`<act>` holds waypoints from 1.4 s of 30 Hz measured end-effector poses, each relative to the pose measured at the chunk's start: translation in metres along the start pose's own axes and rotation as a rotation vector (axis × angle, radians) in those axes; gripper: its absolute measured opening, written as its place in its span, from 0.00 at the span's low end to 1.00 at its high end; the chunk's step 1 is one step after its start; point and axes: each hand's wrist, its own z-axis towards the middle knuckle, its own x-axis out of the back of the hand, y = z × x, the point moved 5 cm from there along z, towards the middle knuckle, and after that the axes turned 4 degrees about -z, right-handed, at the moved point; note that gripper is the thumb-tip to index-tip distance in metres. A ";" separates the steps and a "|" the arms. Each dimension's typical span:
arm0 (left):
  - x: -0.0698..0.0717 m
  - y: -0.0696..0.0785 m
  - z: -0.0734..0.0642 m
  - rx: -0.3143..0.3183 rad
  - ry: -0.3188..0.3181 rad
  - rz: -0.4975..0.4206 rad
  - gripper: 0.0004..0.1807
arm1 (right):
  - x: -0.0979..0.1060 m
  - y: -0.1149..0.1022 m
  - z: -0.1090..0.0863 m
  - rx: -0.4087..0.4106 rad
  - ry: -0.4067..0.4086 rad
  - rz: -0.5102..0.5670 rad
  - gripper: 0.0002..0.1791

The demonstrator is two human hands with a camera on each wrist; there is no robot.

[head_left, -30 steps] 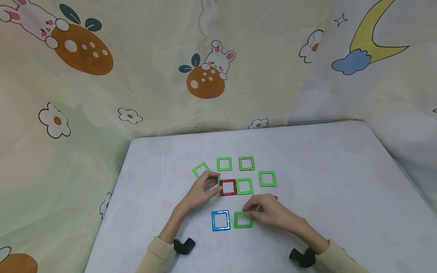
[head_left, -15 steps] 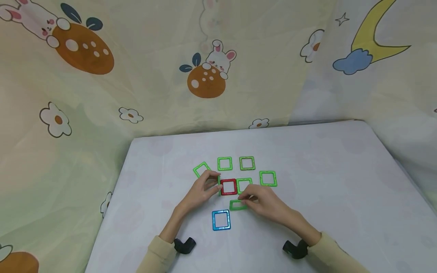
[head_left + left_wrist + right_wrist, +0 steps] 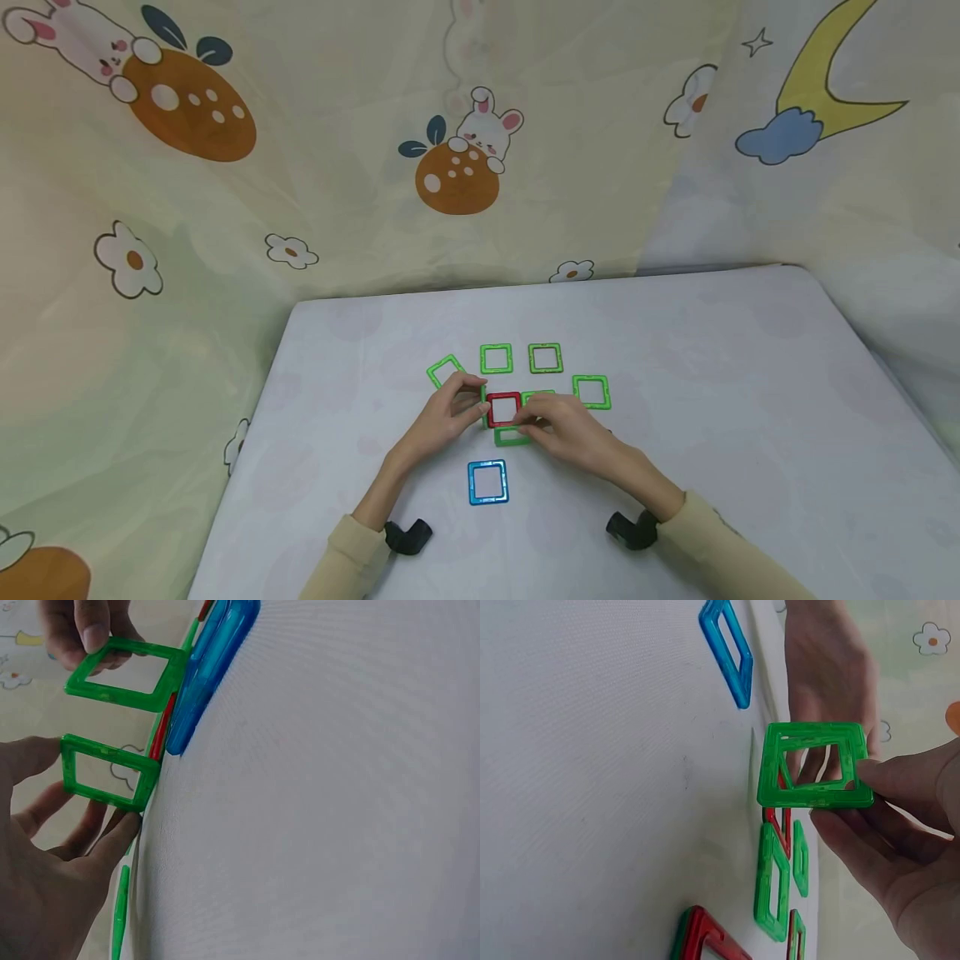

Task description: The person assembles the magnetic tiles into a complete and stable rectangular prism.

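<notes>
My left hand holds a green square magnetic tile on edge at the left side of a red square tile lying flat on the table. With thumb and fingers my right hand pinches another green square tile, tilted, close to the red tile's near edge. A flat green tile adjoins the red one on the right, partly hidden behind the right hand. A blue square tile lies nearer the front.
Behind the hands lie more green tiles, a turned one at left, two at the back and one at right. Another red tile shows in the right wrist view, mostly hidden in the head view. Printed cloth hangs behind the table.
My right hand has lifted the green tile from beside the blue one and carried it away from me and leftward to the red tile's near edge. The left hand has stayed put.
</notes>
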 end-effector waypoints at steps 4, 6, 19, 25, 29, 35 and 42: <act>0.000 0.000 0.000 0.003 0.001 0.010 0.24 | -0.002 -0.001 0.005 0.020 0.005 -0.001 0.08; 0.000 0.000 0.000 0.001 0.004 0.014 0.24 | -0.003 -0.002 0.008 0.024 0.006 -0.001 0.08; 0.000 -0.003 0.001 -0.001 -0.002 -0.040 0.24 | -0.008 -0.002 0.015 0.026 0.020 -0.020 0.08; 0.000 -0.003 0.001 0.006 0.001 -0.050 0.23 | -0.009 -0.001 0.016 0.035 0.020 -0.029 0.08; 0.000 -0.001 0.000 0.010 -0.001 -0.048 0.24 | -0.008 -0.003 0.016 0.043 0.018 -0.047 0.08; -0.001 -0.002 0.001 0.010 0.005 -0.056 0.24 | -0.008 -0.003 0.016 0.046 0.021 -0.058 0.08; -0.001 -0.004 0.000 0.037 0.019 -0.068 0.25 | -0.009 0.000 0.013 0.026 0.016 -0.023 0.11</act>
